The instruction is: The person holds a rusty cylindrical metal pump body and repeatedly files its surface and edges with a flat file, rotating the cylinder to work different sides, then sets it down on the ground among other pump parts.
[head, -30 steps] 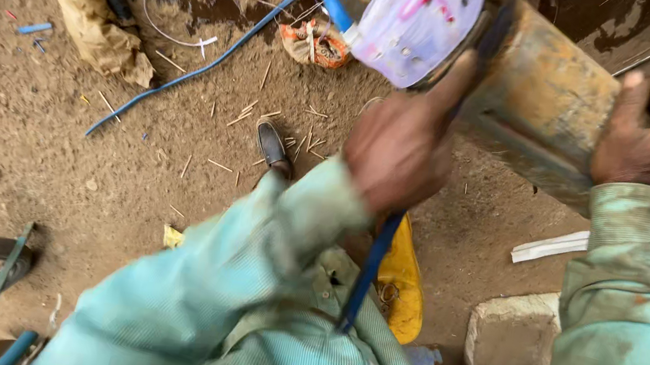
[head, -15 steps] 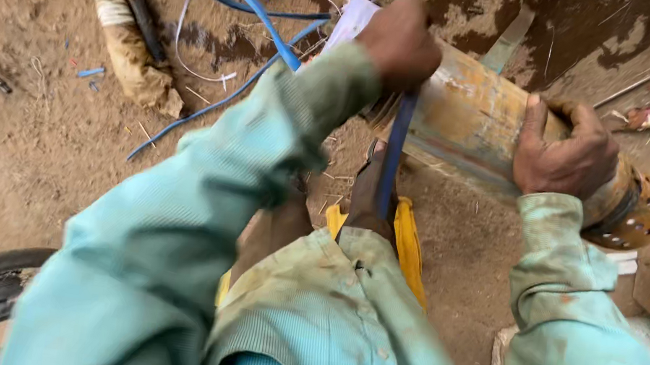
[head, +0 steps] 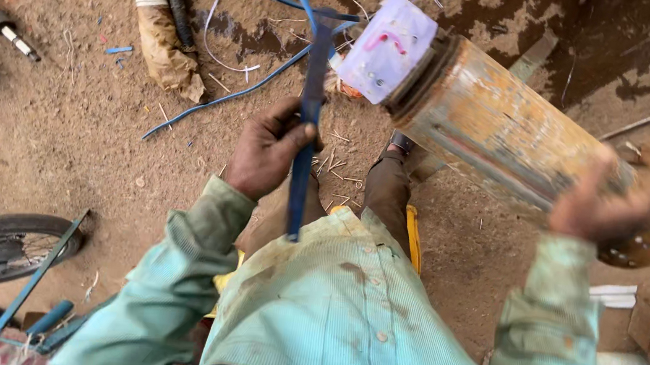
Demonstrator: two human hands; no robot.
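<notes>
- The left hand [head: 265,155] has its grip clenched around a flat blue strap [head: 307,133], which runs upward from the fist and loops above it.
- The right hand [head: 606,205], blurred, grasps the far end of a rusty metal cylinder [head: 502,131] held tilted above the dirt floor [head: 53,127].
- A pale plastic cap [head: 386,47] covers the cylinder's upper end, just beside the strap.
- Farther off, a cloth-wrapped bundle [head: 157,19] lies on the floor.

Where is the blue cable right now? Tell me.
In the head view, the blue cable runs up left of centre, gripped by the left hand, looping beside the rusty cylinder's plastic-wrapped end.
</notes>
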